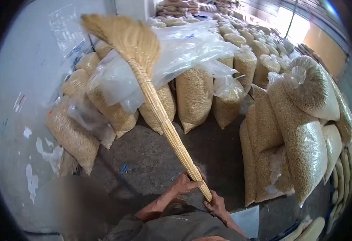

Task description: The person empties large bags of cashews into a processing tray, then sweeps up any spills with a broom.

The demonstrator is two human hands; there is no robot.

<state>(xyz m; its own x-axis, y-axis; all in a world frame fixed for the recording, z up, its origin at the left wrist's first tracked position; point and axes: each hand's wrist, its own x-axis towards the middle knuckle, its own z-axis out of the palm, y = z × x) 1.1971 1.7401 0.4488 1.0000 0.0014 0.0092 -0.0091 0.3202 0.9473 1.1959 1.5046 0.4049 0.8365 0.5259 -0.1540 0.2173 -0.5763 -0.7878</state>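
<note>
A straw broom [168, 129] slants across the view, its handle end close to my body and its fanned bristles raised at the upper left. Wrapped round the lower handle is my left hand [187, 183], fingers closed. My right hand [216, 204] is closed at the very end of the handle, below and to the right of the left one. Behind the broom head, a large clear plastic sheet [184, 50] lies draped over filled sacks [194, 96] of pale, grain-like pieces.
Stacked clear sacks [300, 128] rise on the right. Another sack [72, 134] leans near the white wall [19, 92] on the left. Dark concrete floor [139, 160] carries a small blue scrap [124, 169]. Many more sacks fill the back. The lower left is blurred.
</note>
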